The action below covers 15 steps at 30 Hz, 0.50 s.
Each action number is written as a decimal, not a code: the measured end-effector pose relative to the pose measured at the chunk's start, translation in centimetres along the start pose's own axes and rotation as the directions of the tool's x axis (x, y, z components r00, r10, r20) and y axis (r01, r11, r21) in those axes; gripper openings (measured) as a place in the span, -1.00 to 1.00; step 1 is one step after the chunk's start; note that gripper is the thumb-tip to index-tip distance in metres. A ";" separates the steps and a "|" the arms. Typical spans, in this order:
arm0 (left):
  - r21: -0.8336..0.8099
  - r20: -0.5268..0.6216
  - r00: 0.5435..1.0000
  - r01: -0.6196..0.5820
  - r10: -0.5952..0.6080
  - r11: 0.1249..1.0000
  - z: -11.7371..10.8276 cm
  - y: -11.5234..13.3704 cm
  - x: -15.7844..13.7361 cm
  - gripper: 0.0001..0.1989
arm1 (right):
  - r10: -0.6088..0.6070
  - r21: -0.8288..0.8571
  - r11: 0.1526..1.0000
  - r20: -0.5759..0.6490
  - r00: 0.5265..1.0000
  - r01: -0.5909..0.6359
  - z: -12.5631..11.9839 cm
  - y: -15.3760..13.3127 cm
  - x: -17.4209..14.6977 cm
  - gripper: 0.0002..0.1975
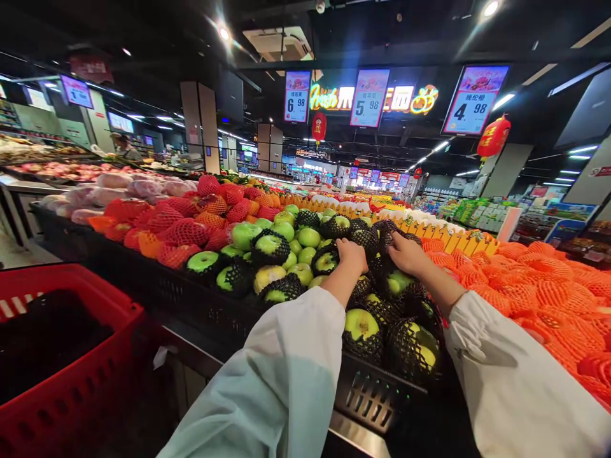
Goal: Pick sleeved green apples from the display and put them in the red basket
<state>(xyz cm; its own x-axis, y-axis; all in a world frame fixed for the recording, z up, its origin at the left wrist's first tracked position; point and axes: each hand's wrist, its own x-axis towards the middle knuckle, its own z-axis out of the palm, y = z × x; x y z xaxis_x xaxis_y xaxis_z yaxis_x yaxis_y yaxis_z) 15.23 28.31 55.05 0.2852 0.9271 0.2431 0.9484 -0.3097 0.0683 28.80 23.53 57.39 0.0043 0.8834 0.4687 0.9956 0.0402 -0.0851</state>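
Note:
My left hand [352, 256] is closed, its fingers curled at the edge of a green apple in a black foam net [326, 262]. Just to the right, my right hand [409, 253] reaches in with thumb and fingers pinched on a black foam net [384, 230]; whether an apple fills that net is hard to see. Between and below the hands lie more netted green apples, among them a large one [361, 324] near the front. Bare green apples [300, 273] are piled to the left of my left hand.
A black display crate [210, 318] edges the fruit at the front. Orange-netted fruit [548, 286] is heaped at right, red-netted fruit [179, 235] at left. A red basket [95, 292] with something dark inside stands at lower left. Price signs [370, 98] hang overhead.

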 end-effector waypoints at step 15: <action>-0.133 0.025 0.995 0.103 -0.101 0.986 0.5 0.5 0.9 -0.58 | 0.110 -0.188 0.980 0.240 0.964 -0.065 2.2 -4.2 8.6 -0.38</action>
<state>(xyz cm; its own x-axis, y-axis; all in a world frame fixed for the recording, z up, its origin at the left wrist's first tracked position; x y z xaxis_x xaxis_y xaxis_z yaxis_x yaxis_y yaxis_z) 16.07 29.06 54.76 0.1914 0.9586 0.2108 0.9460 -0.2375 0.2208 24.49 31.97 59.86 0.0911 0.9686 0.2313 0.9931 -0.1056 0.0512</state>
